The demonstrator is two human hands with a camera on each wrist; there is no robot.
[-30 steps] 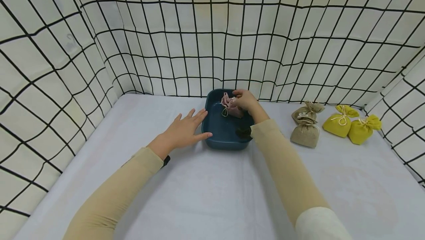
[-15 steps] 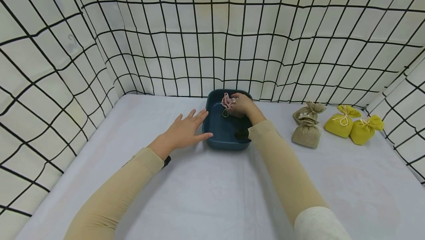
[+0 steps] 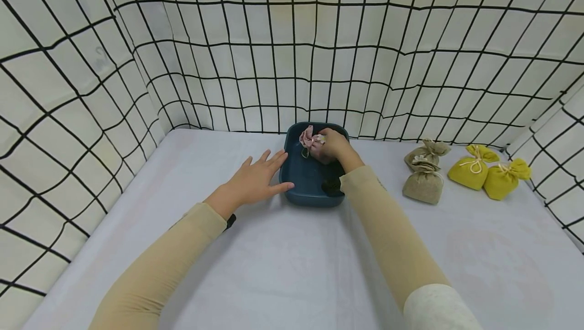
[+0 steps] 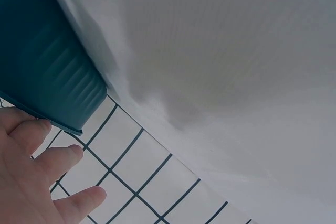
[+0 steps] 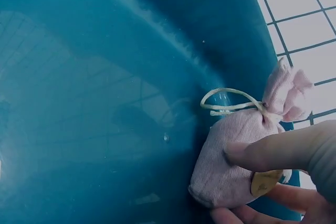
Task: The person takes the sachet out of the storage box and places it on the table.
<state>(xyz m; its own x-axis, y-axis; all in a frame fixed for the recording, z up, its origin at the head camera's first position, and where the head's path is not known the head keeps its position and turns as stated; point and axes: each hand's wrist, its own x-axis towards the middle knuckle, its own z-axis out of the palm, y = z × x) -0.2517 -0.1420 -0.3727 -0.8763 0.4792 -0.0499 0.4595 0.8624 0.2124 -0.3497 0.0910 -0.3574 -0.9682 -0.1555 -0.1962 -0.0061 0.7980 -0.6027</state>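
Observation:
A teal plastic bin (image 3: pixel 306 173) stands near the back of the table. Inside it, at the far end, my right hand (image 3: pixel 337 147) grips a pink cloth pouch (image 3: pixel 312 140). The right wrist view shows the thumb lying across the pink pouch's body, the other fingers beneath, and a pale cord loop (image 5: pixel 226 98) at its gathered neck. My left hand (image 3: pixel 253 180) is spread with straight fingers at the bin's left side. In the left wrist view those fingertips (image 4: pixel 71 153) lie beside the bin's rim, some touching it.
Two beige pouches (image 3: pixel 423 185) with tied tops sit right of the bin. Farther right are two yellow pouches (image 3: pixel 469 172). A white sheet with a black grid net (image 3: pixel 255 61) closes off the back and sides of the white table (image 3: pixel 274 269).
My right hand has shifted its hold on the pink pouch, whose gathered top now leans slightly farther left. My left hand stays in place at the bin.

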